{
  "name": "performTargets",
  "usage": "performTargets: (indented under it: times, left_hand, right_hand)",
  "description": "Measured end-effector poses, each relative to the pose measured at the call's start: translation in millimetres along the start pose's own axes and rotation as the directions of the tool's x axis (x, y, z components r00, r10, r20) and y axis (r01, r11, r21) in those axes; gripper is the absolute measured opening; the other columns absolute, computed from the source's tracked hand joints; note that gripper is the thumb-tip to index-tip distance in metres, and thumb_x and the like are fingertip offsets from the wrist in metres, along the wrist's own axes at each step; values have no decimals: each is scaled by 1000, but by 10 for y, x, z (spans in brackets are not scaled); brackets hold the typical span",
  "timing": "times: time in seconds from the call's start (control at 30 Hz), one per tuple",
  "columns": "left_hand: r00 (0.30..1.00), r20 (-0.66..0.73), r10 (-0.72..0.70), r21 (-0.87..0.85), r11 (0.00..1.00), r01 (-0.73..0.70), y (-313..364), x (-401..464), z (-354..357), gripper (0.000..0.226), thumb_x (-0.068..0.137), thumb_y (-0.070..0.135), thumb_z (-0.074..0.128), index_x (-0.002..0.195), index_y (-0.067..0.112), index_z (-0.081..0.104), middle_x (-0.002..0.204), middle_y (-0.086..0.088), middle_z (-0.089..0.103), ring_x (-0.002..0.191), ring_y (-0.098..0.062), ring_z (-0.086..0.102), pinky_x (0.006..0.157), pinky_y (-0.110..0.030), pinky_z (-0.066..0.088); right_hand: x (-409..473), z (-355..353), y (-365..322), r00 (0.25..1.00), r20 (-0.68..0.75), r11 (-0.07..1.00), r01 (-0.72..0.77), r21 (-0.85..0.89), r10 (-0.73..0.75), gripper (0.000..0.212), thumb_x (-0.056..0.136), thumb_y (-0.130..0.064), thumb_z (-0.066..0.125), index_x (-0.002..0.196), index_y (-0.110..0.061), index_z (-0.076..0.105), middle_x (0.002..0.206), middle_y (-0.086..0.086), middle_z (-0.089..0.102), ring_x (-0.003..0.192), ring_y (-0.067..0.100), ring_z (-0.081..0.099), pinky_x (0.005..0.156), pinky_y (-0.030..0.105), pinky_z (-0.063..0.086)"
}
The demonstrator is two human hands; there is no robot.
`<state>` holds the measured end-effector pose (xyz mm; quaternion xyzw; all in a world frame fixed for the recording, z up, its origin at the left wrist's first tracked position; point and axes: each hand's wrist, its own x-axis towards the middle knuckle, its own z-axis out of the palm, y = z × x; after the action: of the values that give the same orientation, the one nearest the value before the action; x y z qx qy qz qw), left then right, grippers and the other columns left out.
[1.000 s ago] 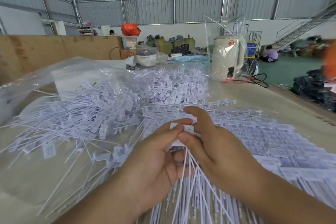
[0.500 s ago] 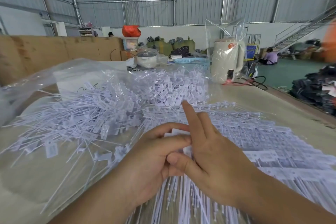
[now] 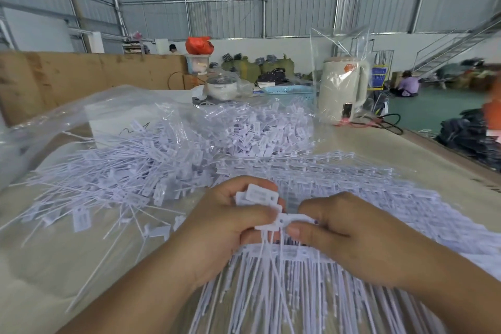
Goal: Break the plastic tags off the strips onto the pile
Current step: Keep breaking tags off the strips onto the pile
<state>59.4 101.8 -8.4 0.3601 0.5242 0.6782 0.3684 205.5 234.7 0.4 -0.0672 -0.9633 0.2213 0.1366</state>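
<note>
Left hand is gripping a few tags, right hand is pinching the strip, fingertips mostly hiding the join.

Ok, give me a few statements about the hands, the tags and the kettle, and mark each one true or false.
1. Both hands pinch white tags. True: the left hand and the right hand each hold tags.
2. The loose pile lies left of the hands. True.
3. The kettle is bare. False: a clear bag covers it.
4. The right hand lies flat on the table. False: it pinches a tag.
5. The strips under the hands are black. False: white.
</note>
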Motion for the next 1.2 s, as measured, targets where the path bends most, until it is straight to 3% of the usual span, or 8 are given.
performTargets:
  times: [0.1, 0.23, 0.4, 0.6, 0.8, 0.93, 1.07, 1.2]
  left_hand:
    - [999, -26, 23, 27, 999, -23, -14, -13, 38, 29, 55, 15, 81, 82, 23, 77, 91, -14, 75, 72, -21, 71, 57, -29, 55]
    - [988, -125, 96, -74, 992, -105, 7, 9, 83, 29, 52, 19, 79, 80, 25, 77, 91, -12, 76, 71, -19, 71, 63, -30, 49]
    - [980, -188, 60, -227, 968, -103, -68, -40, 176, 26, 60, 1, 71, 83, 12, 75, 88, -20, 74, 73, -28, 73, 48, -25, 55]
    - [974, -207, 91, -171, 977, -128, -77, -16, 242, 25, 55, 14, 75, 80, 19, 76, 79, -12, 70, 63, -20, 61, 47, -21, 45]
    - [992, -114, 45, -251, 965, -73, -71, -18, 190, 33, 57, 20, 79, 89, 10, 75, 89, -17, 70, 74, -26, 62, 57, -24, 50]
    - [996, -84, 18, -215, 976, -35, -73, 5, 137, 41, 52, 1, 79, 93, 5, 74, 93, -23, 69, 79, -30, 62, 67, -31, 49]
    - [994, -110, 11, -188, 982, -31, -11, 22, 47, 41, 48, 1, 80, 87, 10, 76, 97, -27, 71, 82, -34, 68, 72, -40, 57]
    - [985, -173, 5, -130, 991, -28, 0, 19, 30, 42, 48, 3, 81, 89, 9, 75, 98, -27, 71, 89, -37, 60, 85, -49, 40]
  right_hand:
    - [9, 25, -47, 1000, -19, 999, 18, 41, -17, 27, 96, -46, 50, 69, -45, 50, 56, -11, 49, 46, 8, 41, 47, 22, 30]
    - [23, 106, -116, 976, -214, 999, -46, -28, 38, 35, 94, -49, 47, 65, -29, 45, 58, -16, 51, 47, 9, 43, 48, 27, 33]
    - [72, -34, -130, 781, -601, 972, -34, 231, 170, 45, 90, -47, 48, 58, -19, 36, 46, -10, 40, 39, 7, 34, 40, 16, 29]
    - [-14, 82, -128, 984, -179, 989, 39, 141, -14, 28, 84, -62, 39, 99, -39, 44, 51, -15, 51, 37, 6, 39, 39, 17, 26]
    - [82, 182, -105, 981, -183, 998, 59, -36, -64, 57, 84, -69, 25, 130, -36, 24, 69, -17, 57, 58, -2, 52, 50, 18, 32]
    - [95, 241, -112, 985, -161, 997, 54, -51, -62, 62, 87, -67, 26, 140, -37, 13, 83, -16, 60, 66, -1, 56, 56, 21, 41]
    - [66, 195, -92, 987, -141, 996, 82, 45, -75, 58, 85, -74, 35, 131, -40, 32, 81, -19, 64, 66, 0, 60, 56, 24, 45]
    - [20, 80, -46, 990, -144, 1000, 13, 28, -9, 23, 87, -62, 49, 78, -41, 53, 54, -13, 52, 44, 7, 46, 46, 21, 29]
